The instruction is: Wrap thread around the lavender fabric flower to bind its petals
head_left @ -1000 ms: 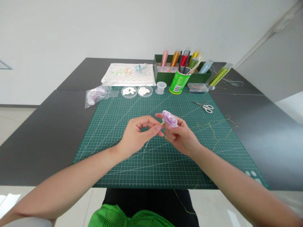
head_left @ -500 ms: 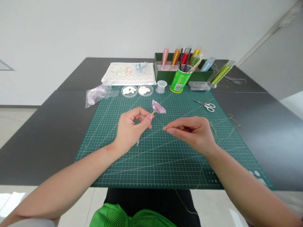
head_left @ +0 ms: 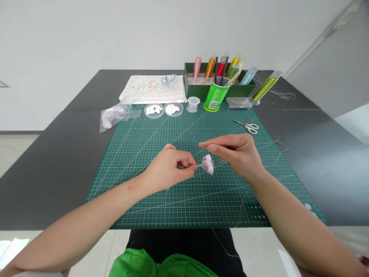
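Observation:
My left hand [head_left: 175, 165] pinches the short green stem of a small pale purple flower [head_left: 208, 164] above the green cutting mat [head_left: 178, 207]. The flower head points to the right, away from my fingertips. My right hand [head_left: 233, 152] is just above and right of the flower, its thumb and fingers closed together; what they hold, if anything, is too fine to make out. Thin yellow-green thread [head_left: 242, 200] trails over the mat near my right forearm and hangs past the front edge onto the lap.
White-handled scissors [head_left: 248, 126] lie at the mat's right. Along the back stand a green can [head_left: 216, 94], a dark green box [head_left: 198, 90] of thread tubes, a lidded tub [head_left: 193, 104] and two dishes [head_left: 153, 110] [head_left: 173, 109] of white pieces. A plastic bag [head_left: 112, 116] lies left.
The flower has moved right and toward me in my left hand and now points right instead of upward. My right hand has risen slightly. The view has shifted a little.

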Motion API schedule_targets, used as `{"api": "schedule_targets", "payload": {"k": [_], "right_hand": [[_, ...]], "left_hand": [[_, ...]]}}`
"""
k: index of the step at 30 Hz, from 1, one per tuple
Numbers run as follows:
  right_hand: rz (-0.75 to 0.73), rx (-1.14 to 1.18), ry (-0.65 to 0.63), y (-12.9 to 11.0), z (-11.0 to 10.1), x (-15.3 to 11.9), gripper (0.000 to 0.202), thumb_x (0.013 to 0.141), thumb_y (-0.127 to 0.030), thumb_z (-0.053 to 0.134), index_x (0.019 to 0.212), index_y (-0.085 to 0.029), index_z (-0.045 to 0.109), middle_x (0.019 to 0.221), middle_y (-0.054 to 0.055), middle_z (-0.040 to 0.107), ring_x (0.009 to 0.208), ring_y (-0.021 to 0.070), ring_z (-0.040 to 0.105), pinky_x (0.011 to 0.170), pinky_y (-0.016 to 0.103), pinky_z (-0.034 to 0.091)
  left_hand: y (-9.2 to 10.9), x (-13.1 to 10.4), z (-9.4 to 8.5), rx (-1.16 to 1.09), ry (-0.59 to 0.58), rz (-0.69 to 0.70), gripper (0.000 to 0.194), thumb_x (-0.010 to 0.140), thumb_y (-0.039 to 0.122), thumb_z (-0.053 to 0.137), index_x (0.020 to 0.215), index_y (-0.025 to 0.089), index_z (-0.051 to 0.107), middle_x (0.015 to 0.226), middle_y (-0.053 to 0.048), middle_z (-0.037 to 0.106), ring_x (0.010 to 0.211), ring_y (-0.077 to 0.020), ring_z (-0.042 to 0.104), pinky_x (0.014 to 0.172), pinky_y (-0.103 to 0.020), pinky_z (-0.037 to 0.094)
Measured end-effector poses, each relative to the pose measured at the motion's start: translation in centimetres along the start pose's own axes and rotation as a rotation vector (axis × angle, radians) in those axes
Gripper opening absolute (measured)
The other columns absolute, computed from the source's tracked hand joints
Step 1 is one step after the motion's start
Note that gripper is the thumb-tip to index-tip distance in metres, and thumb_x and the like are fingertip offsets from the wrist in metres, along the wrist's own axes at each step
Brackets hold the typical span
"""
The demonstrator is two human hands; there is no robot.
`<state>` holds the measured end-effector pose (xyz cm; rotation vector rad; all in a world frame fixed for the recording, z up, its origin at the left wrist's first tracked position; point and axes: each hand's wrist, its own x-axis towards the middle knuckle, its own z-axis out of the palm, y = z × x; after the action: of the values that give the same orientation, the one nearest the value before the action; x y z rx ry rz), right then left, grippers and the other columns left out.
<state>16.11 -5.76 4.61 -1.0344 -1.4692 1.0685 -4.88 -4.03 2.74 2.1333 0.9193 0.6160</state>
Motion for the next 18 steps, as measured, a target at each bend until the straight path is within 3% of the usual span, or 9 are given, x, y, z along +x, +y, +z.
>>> {"api": "schedule_targets", "payload": {"k": [3,8,11,14,18], "right_hand": [[0.006,-0.018,-0.032,0.5,0.0,0.4,0.009,0.082,-0.028,0.078,0.086,-0.027,0.087,0.070,0.005,0.077,0.050,0.0126,0.054,0.041,0.025,0.030],[-0.004,-0.052,-0.069,1.1,0.1,0.7,0.009,0.083,-0.026,0.078,0.086,-0.030,0.086,0.086,0.004,0.083,0.067,0.0191,0.070,0.053,0.029,0.050],[0.017,-0.057,-0.083,1.4,0.1,1.0,0.009,0.083,-0.028,0.078,0.086,-0.029,0.086,0.090,0.005,0.083,0.076,0.0214,0.074,0.063,0.032,0.057],[0.055,-0.070,-0.110,2.0,0.1,1.2,0.009,0.082,-0.031,0.078,0.087,-0.027,0.086,0.090,0.006,0.083,0.080,0.0218,0.075,0.068,0.032,0.057],[0.153,-0.053,-0.246,3.0,-0.3,1.5,0.019,0.081,-0.040,0.080,0.087,-0.022,0.086,0.079,0.005,0.080,0.067,0.0174,0.067,0.060,0.028,0.050]], "left_hand": [[0.2,-0.1,0.0,-0.016,-0.037,0.026,0.015,0.086,0.024,0.068,0.071,0.023,0.071,0.054,0.010,0.061,0.048,-0.0077,0.051,0.090,-0.039,0.044],[0.6,-0.3,-0.2,-0.098,-0.070,0.045,0.018,0.087,0.025,0.069,0.069,0.023,0.069,0.055,0.010,0.062,0.048,-0.0068,0.051,0.091,-0.036,0.045],[0.8,-0.3,-0.4,-0.166,-0.076,0.050,0.020,0.087,0.025,0.068,0.067,0.022,0.069,0.052,0.009,0.060,0.046,-0.0067,0.047,0.082,-0.032,0.049],[1.1,-0.2,-0.7,-0.235,-0.058,0.048,0.017,0.085,0.021,0.068,0.068,0.021,0.069,0.054,0.007,0.062,0.048,-0.0077,0.048,0.066,-0.026,0.047],[1.5,-0.2,-1.3,-0.339,0.043,0.016,0.018,0.085,0.021,0.065,0.067,0.019,0.065,0.052,0.005,0.062,0.049,-0.0088,0.053,0.054,-0.022,0.043]]}}
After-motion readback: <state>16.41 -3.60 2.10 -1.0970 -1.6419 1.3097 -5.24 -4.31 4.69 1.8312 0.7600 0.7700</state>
